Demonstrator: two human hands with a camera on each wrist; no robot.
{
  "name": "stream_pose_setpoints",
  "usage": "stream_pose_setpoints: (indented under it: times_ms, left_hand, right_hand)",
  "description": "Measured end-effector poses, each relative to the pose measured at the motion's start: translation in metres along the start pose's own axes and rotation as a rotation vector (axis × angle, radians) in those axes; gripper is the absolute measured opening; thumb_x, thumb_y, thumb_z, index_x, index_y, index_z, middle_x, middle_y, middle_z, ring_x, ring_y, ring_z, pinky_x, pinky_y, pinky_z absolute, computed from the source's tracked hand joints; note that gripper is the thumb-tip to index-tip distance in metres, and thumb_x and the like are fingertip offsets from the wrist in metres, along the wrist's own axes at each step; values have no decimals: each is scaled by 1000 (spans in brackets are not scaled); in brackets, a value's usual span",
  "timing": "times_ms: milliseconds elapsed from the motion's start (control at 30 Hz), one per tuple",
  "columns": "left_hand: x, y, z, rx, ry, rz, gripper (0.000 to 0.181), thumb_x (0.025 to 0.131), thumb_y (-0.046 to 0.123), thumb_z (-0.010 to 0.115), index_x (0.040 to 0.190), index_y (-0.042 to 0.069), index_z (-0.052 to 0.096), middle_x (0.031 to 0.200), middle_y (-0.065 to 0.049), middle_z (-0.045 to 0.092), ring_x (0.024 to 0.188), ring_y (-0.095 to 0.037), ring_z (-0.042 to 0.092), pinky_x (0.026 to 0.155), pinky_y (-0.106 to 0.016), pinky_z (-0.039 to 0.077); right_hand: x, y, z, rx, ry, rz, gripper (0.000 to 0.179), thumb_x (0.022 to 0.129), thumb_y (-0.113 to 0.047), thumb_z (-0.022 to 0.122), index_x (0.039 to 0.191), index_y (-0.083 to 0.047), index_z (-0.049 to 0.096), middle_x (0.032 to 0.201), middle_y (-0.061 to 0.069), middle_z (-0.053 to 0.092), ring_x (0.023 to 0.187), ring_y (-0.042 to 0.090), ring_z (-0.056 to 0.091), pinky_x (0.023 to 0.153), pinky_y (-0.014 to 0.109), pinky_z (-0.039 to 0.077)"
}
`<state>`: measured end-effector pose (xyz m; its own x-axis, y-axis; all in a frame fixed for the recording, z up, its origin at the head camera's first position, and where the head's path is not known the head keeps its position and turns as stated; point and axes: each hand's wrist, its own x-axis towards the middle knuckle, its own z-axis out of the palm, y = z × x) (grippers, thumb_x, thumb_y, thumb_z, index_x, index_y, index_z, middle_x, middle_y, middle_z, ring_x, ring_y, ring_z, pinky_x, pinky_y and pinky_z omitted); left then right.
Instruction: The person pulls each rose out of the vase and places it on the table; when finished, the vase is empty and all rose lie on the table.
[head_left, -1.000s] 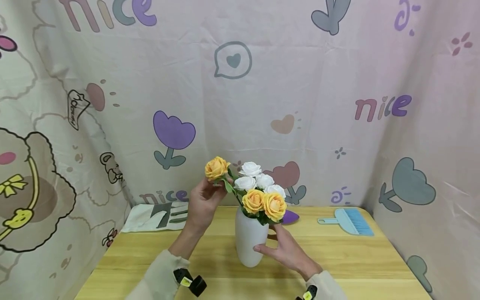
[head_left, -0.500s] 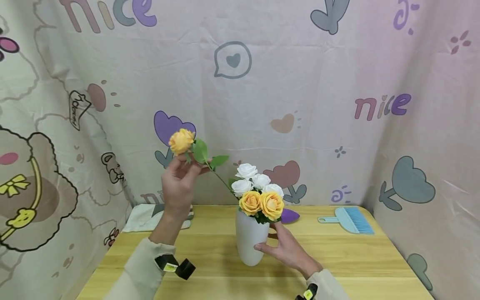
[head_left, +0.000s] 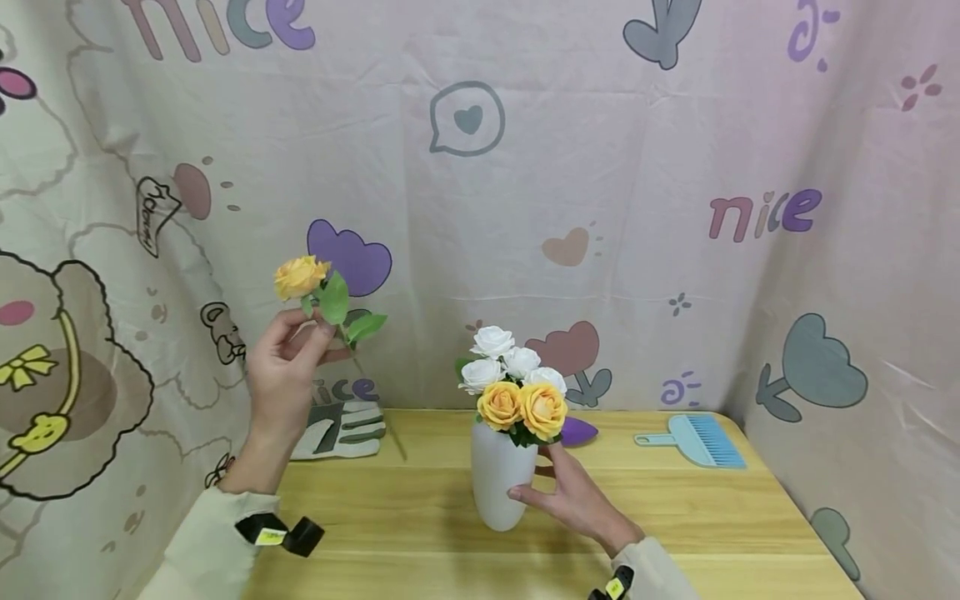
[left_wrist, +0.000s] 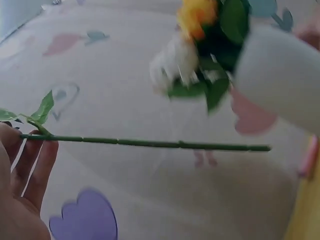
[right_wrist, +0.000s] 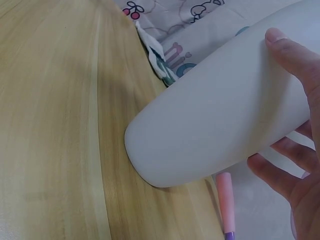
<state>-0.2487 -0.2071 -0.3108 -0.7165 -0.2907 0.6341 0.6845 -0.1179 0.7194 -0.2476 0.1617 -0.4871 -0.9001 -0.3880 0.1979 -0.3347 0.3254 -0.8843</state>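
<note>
In the head view my left hand [head_left: 288, 367] pinches a yellow rose [head_left: 302, 277] by its stem, just under the bloom, to the left of the vase. The left wrist view shows the green stem [left_wrist: 150, 143] running bare from my fingers to its cut end, apart from the bouquet. A white vase [head_left: 497, 483] stands upright on the table, filled with white roses [head_left: 492, 358] and two yellow roses [head_left: 521, 408]. My right hand [head_left: 577, 504] holds the vase's right side, thumb on the front and fingers round the back, also seen in the right wrist view.
Grey-and-white gloves [head_left: 348, 429] lie at the back left of the wooden table [head_left: 420, 517]. Behind the vase a purple pointed piece [head_left: 579, 432] shows. A light blue brush [head_left: 701, 442] lies at the back right. Printed cloth [head_left: 480, 208] hangs round the table.
My left hand has moved left and up, drawing the yellow rose's stem out of the vase. The gloves show more fully now. My right hand has stayed on the vase.
</note>
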Motion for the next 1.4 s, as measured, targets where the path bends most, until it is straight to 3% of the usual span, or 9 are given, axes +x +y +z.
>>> stream_pose_setpoints:
  times_ms: [133,367,467,633,767,933,1033,1167,1400]
  left_hand:
    - [-10,-9,-37,180,-38,-72,12,103,-2,70,114,0,74,107,6,83,85,-7,81,72,-26,68]
    - [-29,-25,-102,644,-252,-223,34,110,13,66,139,-4,62,97,23,76,75,-8,78,78,-15,63]
    - [-40,-31,-130,766,-323,-290,39,111,20,66,143,-2,61,101,26,74,79,-5,77,78,-14,62]
    - [-56,-43,-175,778,-358,-381,38,110,11,67,140,-11,61,102,21,70,87,1,69,73,-30,69]
    - [-63,-50,-206,782,-385,-515,39,110,9,65,140,-15,58,100,6,69,84,-3,67,72,-34,69]
    - [-68,-59,-238,822,-486,-666,41,112,14,62,143,-14,58,120,-16,70,89,1,66,77,-35,69]
    - [-74,-68,-251,841,-529,-748,45,113,18,61,145,-14,56,131,-24,67,94,2,66,80,-36,69]
    - [-84,-82,-264,833,-559,-818,44,112,16,61,143,-15,56,129,-25,68,97,-10,67,81,-39,69]
    - [-97,-102,-280,826,-567,-885,37,108,4,61,137,-19,55,126,-27,68,108,-27,71,80,-43,69]
  right_hand:
    - [1,-2,1,-4,-4,3,101,92,-38,90,170,-40,26,174,4,39,155,43,46,117,64,52]
    - [-1,-3,0,4,12,18,99,92,-37,90,170,-32,30,172,7,42,153,43,48,116,62,53]
    - [-2,-2,0,9,13,26,98,92,-37,90,170,-31,31,172,6,43,153,43,48,116,62,53]
    - [-3,0,1,11,15,26,99,92,-36,90,170,-31,30,172,7,43,153,44,48,116,64,52]
    - [-2,1,1,9,15,18,99,92,-36,90,170,-32,30,172,7,42,153,43,48,116,64,52]
    - [-1,1,0,3,19,8,99,92,-36,90,170,-32,30,172,7,42,153,43,48,116,65,52]
    - [-1,1,0,3,16,4,99,92,-36,90,170,-33,29,172,6,42,153,43,48,116,65,52]
    - [0,1,-1,12,7,-3,99,92,-35,90,170,-35,28,172,5,42,153,42,48,117,67,51]
    - [0,0,-2,20,8,-13,98,93,-34,89,170,-35,29,172,5,42,152,41,49,116,68,51]
